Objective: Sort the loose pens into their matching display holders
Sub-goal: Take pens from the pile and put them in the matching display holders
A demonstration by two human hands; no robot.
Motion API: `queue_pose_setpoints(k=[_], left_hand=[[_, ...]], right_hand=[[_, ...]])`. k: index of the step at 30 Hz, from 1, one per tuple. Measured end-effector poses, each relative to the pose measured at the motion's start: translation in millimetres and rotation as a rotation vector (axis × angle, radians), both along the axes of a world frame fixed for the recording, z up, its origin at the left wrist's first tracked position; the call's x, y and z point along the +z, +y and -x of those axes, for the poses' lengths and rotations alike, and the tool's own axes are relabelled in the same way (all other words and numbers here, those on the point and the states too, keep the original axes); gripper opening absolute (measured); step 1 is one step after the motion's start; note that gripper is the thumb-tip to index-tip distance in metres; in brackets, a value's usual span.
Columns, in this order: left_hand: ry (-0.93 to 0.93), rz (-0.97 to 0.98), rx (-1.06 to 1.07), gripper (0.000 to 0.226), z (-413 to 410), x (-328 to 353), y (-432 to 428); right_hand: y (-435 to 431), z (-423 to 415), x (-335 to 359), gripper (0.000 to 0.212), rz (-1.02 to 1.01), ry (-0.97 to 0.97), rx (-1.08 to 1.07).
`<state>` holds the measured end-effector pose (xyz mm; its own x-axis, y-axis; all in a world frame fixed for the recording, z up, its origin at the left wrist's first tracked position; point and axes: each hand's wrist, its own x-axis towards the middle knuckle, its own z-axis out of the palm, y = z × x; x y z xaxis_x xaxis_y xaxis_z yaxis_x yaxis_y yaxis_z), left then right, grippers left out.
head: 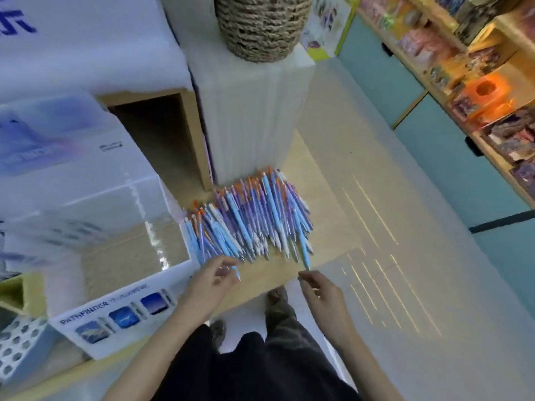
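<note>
1. Heap of loose blue, purple and white plastic pens (252, 218) on the pale wooden shelf (269, 277). The pens are probably light, stiff and slick, and best pinched mid-barrel.
2. Left hand (212, 274), at the heap's near-left edge, pinches one light-blue pen (238, 274).
3. Right hand (321, 290), at the heap's near-right edge, fingers loosely curled. Whether it holds anything cannot be told.
4. White printed display holder (115, 316), left of the heap.

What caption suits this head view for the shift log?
Left hand pinches a blue pen at the near edge of the pile; right hand reaches beside it, display box at left.
</note>
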<state>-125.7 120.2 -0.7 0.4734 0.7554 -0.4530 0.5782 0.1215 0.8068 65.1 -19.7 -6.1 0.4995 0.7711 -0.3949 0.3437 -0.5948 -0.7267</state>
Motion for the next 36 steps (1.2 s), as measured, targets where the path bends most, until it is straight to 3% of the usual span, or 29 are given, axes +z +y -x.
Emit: queue_pose_setpoints(k=[3,9,12,17,20,25,30,36], left_hand=[[0.031,-0.073,0.164,0.030,-25,-5,3],[0.128,-0.178,0.404,0.054,-57,-16,24],[0.252,-0.219,0.492,0.053,-62,-23,35],[0.428,-0.150,0.596,0.051,-70,-33,39],[0.464,-0.168,0.612,0.049,-72,-38,38],[0.544,-0.195,0.624,0.046,-76,-41,35],[0.652,-0.254,0.597,0.036,-82,-42,32],[0.644,-0.273,0.589,0.029,-79,-47,33]], right_hand=[[43,-54,-8,0.023,-0.067,-0.051,-0.013],[127,-111,-24,0.050,0.022,-0.148,0.174],[139,-101,-30,0.051,0.082,-0.279,0.122],[122,-87,-38,0.025,0.339,-0.293,0.162],[125,-88,-39,0.019,0.303,-0.335,0.218],[123,-85,-43,0.024,0.255,-0.567,0.333],[127,-88,-46,0.015,0.120,-0.433,0.221],[126,-89,-47,0.023,0.137,-0.533,0.273]])
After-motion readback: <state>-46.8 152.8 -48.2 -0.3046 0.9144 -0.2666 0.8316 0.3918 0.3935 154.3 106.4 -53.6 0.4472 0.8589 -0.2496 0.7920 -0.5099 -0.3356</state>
